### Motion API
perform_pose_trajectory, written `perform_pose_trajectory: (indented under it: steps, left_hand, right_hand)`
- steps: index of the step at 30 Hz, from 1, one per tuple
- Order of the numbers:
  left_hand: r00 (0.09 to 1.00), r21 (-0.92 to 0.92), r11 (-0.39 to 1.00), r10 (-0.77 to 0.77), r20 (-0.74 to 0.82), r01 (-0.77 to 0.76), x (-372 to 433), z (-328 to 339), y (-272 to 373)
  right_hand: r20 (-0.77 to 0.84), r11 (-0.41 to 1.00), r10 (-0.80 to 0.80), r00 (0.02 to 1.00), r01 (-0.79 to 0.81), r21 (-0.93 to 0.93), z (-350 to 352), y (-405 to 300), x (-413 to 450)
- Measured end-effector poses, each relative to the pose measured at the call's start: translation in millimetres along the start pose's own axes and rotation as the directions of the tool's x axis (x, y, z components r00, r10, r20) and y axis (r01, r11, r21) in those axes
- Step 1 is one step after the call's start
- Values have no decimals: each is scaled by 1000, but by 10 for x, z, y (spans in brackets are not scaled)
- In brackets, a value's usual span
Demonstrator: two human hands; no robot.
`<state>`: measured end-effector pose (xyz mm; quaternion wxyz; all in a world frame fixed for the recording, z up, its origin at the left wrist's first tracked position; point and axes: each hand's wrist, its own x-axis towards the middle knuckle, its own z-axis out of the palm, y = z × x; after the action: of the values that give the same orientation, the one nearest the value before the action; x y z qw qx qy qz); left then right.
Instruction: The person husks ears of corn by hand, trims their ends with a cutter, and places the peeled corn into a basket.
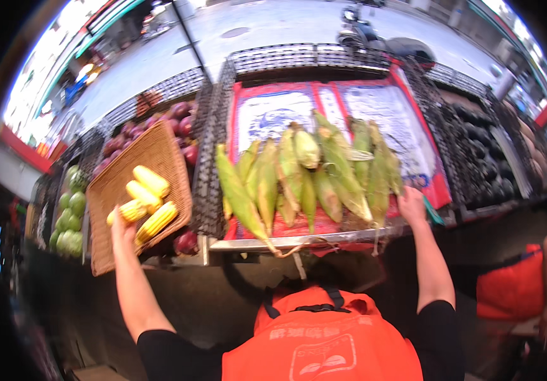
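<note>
In the head view, my left hand (123,228) reaches into a tilted brown woven basket (104,205), its fingers around a husked yellow ear of corn (133,210). Several more husked ears (159,221) lie beside it in the basket. My right hand (412,205) is at the right end of a row of corn in green husks (340,190). A green object (433,212), perhaps a tool handle, shows right beside that hand. Blur hides whether the fingers close on it or on a husk.
The basket rests over a crate of purple-red onions (185,126). Green round produce (71,209) lies far left, dark produce (483,157) right. Black plastic crate walls (211,157) and a metal front rail (302,240) bound the corn. A person in an orange apron (511,285) is at right.
</note>
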<state>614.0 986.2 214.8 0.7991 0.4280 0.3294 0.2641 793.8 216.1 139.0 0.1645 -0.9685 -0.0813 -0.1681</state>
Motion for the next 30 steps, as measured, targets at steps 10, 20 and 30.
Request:
perform_pose_trajectory:
  steps: [10,20,30]
  left_hand:
    - [874,509,726,470,125,-463,-993,883,-399]
    - [734,362,876,-12,679,-320,-2486,2310,-1290]
    - [292,366,817,-519,803,446,-3375,3821,-2392]
  right_hand:
    - [300,828,553,778,-553,-90,201,-248,325]
    - [455,-84,355,817,-457,886,-726,-138,3]
    - [317,-299,43,947,-291,909,-1120,-819,-1776]
